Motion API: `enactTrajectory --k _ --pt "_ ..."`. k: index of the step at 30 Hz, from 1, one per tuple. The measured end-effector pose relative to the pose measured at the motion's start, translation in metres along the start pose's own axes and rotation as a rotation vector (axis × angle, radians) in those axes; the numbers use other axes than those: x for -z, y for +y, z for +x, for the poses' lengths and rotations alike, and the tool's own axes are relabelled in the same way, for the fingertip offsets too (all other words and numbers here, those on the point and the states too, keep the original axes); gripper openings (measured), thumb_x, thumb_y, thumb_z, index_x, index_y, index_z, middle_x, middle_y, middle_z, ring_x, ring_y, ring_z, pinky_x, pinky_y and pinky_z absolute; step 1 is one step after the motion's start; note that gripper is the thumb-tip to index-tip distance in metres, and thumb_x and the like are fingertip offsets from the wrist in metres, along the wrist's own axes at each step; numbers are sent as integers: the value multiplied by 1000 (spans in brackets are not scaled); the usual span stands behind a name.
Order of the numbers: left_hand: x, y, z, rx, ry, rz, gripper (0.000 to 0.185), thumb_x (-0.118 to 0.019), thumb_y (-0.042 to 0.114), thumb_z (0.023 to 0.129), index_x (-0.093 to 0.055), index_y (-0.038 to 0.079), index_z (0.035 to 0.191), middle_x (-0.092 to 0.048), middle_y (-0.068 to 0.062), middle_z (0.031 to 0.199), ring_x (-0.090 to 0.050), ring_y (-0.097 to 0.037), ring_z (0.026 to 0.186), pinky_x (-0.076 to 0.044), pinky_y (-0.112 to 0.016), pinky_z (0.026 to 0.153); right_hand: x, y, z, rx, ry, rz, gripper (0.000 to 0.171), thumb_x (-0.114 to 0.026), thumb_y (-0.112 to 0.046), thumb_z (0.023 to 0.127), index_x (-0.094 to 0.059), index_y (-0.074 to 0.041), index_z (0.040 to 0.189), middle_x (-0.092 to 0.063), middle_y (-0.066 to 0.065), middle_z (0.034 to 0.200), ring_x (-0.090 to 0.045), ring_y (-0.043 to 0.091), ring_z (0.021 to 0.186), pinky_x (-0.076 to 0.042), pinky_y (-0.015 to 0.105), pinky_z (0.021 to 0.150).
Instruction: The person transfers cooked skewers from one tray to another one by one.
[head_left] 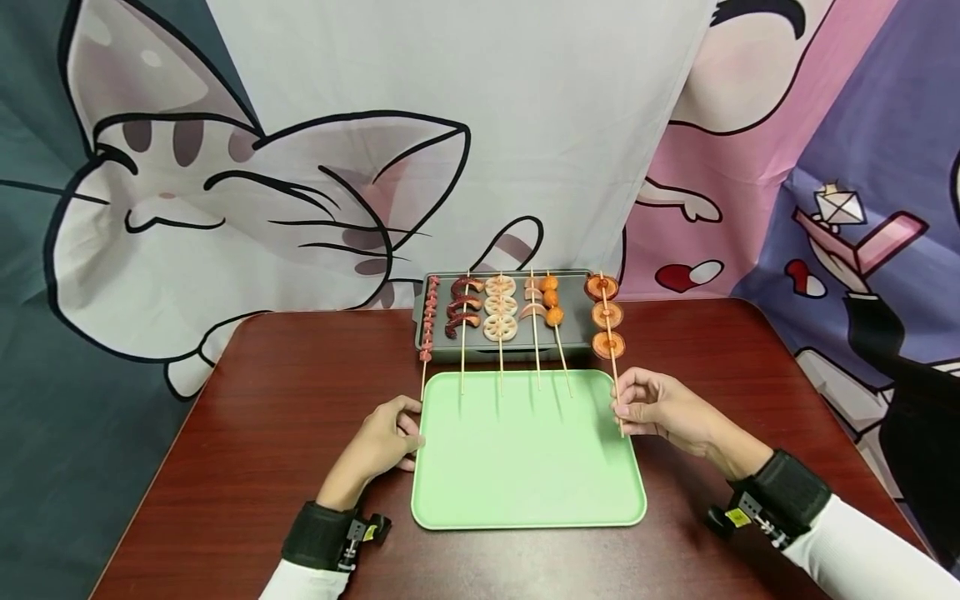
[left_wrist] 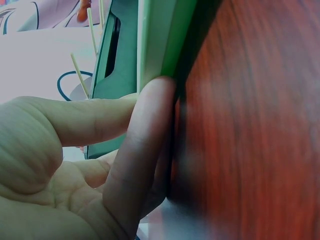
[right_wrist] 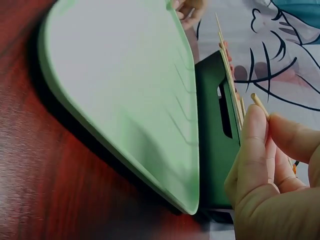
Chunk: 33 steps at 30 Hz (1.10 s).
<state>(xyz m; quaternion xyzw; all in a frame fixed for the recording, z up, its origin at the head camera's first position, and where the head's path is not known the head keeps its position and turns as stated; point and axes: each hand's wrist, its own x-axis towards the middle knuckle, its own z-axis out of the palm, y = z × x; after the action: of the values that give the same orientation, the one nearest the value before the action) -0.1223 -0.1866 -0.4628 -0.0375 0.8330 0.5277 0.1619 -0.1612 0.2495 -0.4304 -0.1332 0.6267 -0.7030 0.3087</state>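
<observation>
My right hand (head_left: 663, 410) pinches the lower end of a wooden skewer (head_left: 606, 315) that carries three round orange-brown slices. The slices lie at the right end of a dark grill box (head_left: 577, 337). In the right wrist view, the stick's tip pokes out between thumb and forefinger. At the left side, my left hand (head_left: 386, 437) grips the rim of a light green tray (head_left: 525, 467). Its thumb and a finger meet the rim in the left wrist view, the thumb tip being partly hidden. The tray lies on the table in front of the grill.
Several other skewers lie across the grill: pink-red pieces (head_left: 429, 317), tentacle pieces (head_left: 464, 304), lotus root slices (head_left: 500, 308), pinkish curled pieces (head_left: 533, 296) and orange balls (head_left: 552, 302). Their sticks jut over the tray's back edge. A cartoon cloth (head_left: 547, 125) hangs behind the brown table (head_left: 285, 400).
</observation>
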Motion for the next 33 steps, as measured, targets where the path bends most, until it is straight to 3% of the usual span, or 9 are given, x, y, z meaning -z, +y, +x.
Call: enactTrajectory --k 20,33 --pt "-1 0 1 0 12 0 47 -67 -9 91 -56 -4 136 -61 -16 90 -64 -24 67 -64 -38 56 -25 24 -30 -25 -3 45 14 -62 3 99 -58 -8 106 -69 -3 91 -72 12 83 -65 28 77" --pt "-1 -1 1 -3 7 7 47 -67 -9 92 -55 -3 137 -61 -17 92 -64 -24 69 -64 -38 57 -38 32 -53 -39 12 -13 13 -64 1 98 -57 -5 106 -67 -4 92 -70 11 84 -65 28 77"
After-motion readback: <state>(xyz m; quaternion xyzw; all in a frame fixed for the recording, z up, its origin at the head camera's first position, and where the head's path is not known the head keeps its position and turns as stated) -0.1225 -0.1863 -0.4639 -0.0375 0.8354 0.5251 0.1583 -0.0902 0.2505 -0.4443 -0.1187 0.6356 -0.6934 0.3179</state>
